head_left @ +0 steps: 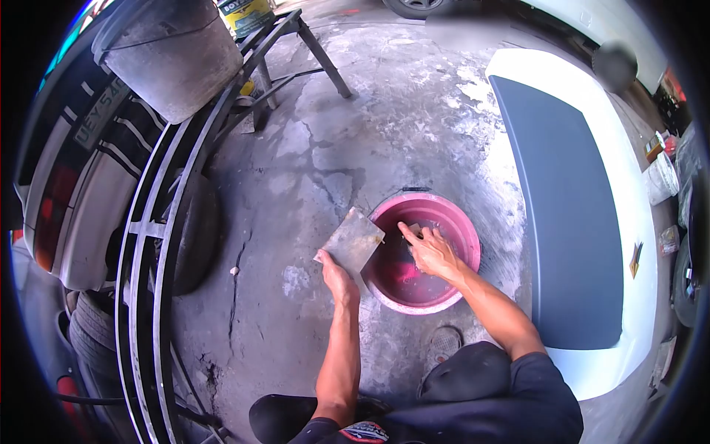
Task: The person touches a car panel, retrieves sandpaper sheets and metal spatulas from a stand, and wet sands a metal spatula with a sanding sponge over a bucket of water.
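My left hand is closed round the lower left edge of a flat, stained grey-white board. The board tilts beside the left rim of a round pink basin on the floor. Over the basin, my right hand has its fingers bent and the index finger stretched forward. A small pale piece shows at its fingertips; its kind is too small to tell. The basin's inside is partly hidden by my right hand and the board.
On the right lies a white car panel with a dark grey area. A metal frame stands on the left, bearing a dirty bucket and a can. Tyres and a vehicle are beyond it.
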`<control>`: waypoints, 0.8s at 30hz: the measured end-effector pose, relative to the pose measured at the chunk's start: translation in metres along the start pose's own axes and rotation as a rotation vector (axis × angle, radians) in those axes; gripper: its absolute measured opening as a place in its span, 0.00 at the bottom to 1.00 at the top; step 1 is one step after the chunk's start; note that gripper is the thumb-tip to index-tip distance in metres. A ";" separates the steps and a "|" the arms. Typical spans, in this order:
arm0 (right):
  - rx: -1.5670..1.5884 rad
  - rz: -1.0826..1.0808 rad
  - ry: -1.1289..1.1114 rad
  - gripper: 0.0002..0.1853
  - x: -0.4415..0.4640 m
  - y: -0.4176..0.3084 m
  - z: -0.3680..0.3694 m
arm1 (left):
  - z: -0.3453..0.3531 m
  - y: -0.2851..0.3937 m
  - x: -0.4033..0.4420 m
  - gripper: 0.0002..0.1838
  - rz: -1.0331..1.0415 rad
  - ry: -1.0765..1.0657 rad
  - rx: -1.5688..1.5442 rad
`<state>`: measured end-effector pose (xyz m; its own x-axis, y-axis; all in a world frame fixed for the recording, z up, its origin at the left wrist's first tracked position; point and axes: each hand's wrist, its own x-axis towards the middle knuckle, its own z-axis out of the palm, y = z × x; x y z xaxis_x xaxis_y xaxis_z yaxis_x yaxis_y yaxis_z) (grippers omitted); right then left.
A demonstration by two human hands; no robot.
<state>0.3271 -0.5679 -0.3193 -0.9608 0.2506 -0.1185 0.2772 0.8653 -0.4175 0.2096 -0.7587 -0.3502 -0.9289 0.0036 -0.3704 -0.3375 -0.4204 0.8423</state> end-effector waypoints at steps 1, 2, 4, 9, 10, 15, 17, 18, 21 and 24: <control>-0.008 0.002 0.000 0.31 0.006 0.006 0.013 | 0.006 -0.007 0.000 0.29 0.005 0.066 -0.045; -0.090 0.023 -0.002 0.30 0.010 0.012 0.026 | 0.008 -0.012 -0.002 0.27 -0.056 0.076 -0.093; -0.183 0.059 -0.068 0.25 0.016 0.014 0.032 | 0.007 -0.018 0.001 0.26 -0.004 -0.062 -0.030; -0.052 -0.078 -0.028 0.20 0.004 0.025 0.026 | -0.008 -0.032 0.014 0.20 0.073 -0.226 0.177; 0.042 0.033 0.036 0.21 0.000 0.013 0.010 | -0.010 -0.033 0.013 0.20 0.087 -0.198 0.238; 0.106 -0.129 0.420 0.22 0.006 -0.016 -0.038 | -0.009 -0.034 0.014 0.20 0.081 -0.252 0.168; 0.127 -0.201 0.425 0.22 0.017 -0.040 -0.056 | -0.004 -0.036 0.016 0.20 0.086 -0.302 0.144; 0.155 -0.274 0.434 0.21 0.024 -0.050 -0.060 | -0.001 -0.036 0.013 0.19 0.101 -0.290 0.130; 0.067 -0.344 0.409 0.19 0.052 -0.044 -0.031 | 0.007 -0.036 0.003 0.18 0.142 -0.241 0.144; 0.056 -0.339 0.423 0.18 0.073 -0.028 -0.003 | 0.013 -0.037 -0.002 0.18 0.171 -0.168 0.137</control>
<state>0.2494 -0.5726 -0.3133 -0.9087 0.1241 0.3987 -0.0595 0.9066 -0.4178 0.2217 -0.7313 -0.3751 -0.9826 0.0983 -0.1578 -0.1806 -0.3016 0.9362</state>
